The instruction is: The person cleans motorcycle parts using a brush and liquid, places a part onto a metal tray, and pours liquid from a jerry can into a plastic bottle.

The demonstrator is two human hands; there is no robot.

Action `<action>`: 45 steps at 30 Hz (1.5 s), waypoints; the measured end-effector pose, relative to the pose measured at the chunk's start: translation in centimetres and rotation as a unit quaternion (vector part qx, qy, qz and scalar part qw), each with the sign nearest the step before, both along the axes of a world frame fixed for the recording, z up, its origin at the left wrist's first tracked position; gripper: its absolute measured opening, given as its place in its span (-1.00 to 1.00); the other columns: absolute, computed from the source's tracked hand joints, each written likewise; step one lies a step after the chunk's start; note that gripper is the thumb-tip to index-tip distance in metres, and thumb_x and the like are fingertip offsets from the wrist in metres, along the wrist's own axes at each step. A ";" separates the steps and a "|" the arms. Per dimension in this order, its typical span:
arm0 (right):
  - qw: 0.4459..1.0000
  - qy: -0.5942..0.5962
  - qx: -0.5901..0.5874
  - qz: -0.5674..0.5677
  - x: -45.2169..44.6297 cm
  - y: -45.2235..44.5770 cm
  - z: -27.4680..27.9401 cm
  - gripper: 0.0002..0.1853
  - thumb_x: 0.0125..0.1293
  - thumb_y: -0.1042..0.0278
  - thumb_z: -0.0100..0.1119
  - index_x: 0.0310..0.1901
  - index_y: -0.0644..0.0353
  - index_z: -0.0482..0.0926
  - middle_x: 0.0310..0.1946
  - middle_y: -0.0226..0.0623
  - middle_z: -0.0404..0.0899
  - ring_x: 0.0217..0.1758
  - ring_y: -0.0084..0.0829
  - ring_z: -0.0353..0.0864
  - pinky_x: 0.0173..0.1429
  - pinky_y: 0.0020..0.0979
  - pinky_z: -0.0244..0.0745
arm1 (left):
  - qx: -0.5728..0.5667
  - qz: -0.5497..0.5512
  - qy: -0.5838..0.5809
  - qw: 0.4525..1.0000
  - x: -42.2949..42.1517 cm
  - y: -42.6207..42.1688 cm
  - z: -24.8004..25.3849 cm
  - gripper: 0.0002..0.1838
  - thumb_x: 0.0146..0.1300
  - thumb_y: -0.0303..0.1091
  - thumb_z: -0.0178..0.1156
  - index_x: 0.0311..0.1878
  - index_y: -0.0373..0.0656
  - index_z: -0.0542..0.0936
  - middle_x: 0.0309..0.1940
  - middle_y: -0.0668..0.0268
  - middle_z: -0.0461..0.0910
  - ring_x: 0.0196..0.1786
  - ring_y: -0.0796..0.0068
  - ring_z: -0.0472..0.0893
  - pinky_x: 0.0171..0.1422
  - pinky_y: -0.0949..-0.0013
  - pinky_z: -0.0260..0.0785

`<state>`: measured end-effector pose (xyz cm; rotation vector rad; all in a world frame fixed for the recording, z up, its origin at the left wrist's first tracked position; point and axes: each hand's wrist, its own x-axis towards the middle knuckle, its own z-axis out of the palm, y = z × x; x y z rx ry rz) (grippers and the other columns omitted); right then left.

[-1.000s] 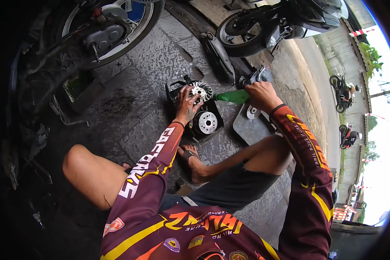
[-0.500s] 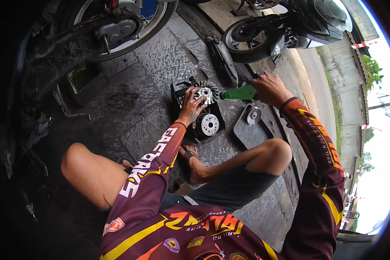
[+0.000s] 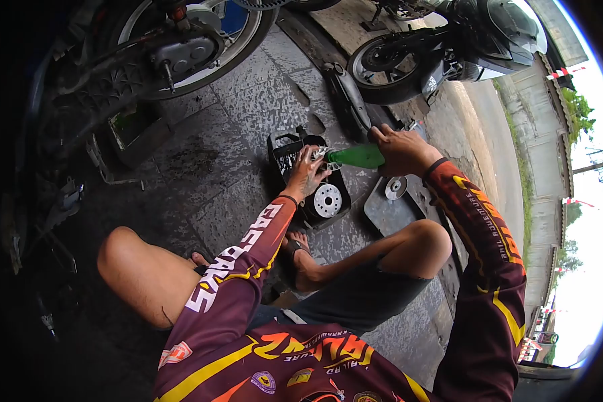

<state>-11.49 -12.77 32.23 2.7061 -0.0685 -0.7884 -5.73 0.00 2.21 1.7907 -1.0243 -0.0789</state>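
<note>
My left hand (image 3: 305,174) has its fingers around a finned metal disc (image 3: 320,155), mostly hidden now behind the fingers, above a black bin (image 3: 342,213). Gripped in my right hand (image 3: 407,151) is a green bottle (image 3: 358,156), lying almost level with its neck pointing left. The bottle's mouth is at the finned disc, close to my left fingertips; whether they touch I cannot tell. Inside the bin, below my left hand, a round silver plate with holes (image 3: 327,200) shows. Other metal parts in the bin are partly covered by my hand.
A grey tray (image 3: 385,213) with a round metal part (image 3: 396,187) lies right of the bin. Motorcycle wheels and an engine (image 3: 184,57) stand at upper left, another motorcycle (image 3: 398,63) at upper right. A long dark part (image 3: 347,94) lies on the tiled floor.
My right hand has moved left, bringing the bottle's neck onto the finned disc. The disc has tilted in my left hand, and less of its face shows.
</note>
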 end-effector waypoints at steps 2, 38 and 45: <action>0.999 -0.014 0.019 0.025 0.6 -0.4 0.1 -0.33 -0.02 0.19 0.39 0.18 0.19 0.48 0.13 0.03 0.49 -0.05 0.03 0.70 -0.05 -0.07 0.64 | -0.011 -0.021 0.000 1.000 0.0 0.0 0.2 -0.56 0.21 -0.22 0.38 0.12 -0.17 0.63 0.27 0.14 0.34 0.41 0.03 0.31 0.50 0.03 0.24; 0.207 -0.582 0.724 -0.308 3.0 -3.3 -16.6 -0.11 0.36 -0.59 -0.20 0.23 0.19 0.47 -0.14 -0.17 0.63 -0.14 -0.22 0.66 -0.01 -0.16 0.61 | 0.047 -0.029 0.020 0.998 0.0 1.7 -0.3 -0.64 0.13 -0.22 0.44 -0.08 -0.22 0.63 0.22 0.12 0.41 0.47 -0.03 0.29 0.51 -0.04 0.20; 0.136 -0.576 0.744 -0.309 2.4 -2.6 -15.8 -0.15 0.41 -0.57 -0.28 0.18 0.18 0.49 -0.19 -0.20 0.62 -0.29 -0.21 0.63 -0.17 -0.10 0.62 | 0.051 -0.026 0.084 0.995 0.1 2.1 -0.2 -0.64 0.14 -0.18 0.44 -0.11 -0.21 0.62 0.21 0.15 0.41 0.46 -0.02 0.29 0.52 -0.03 0.20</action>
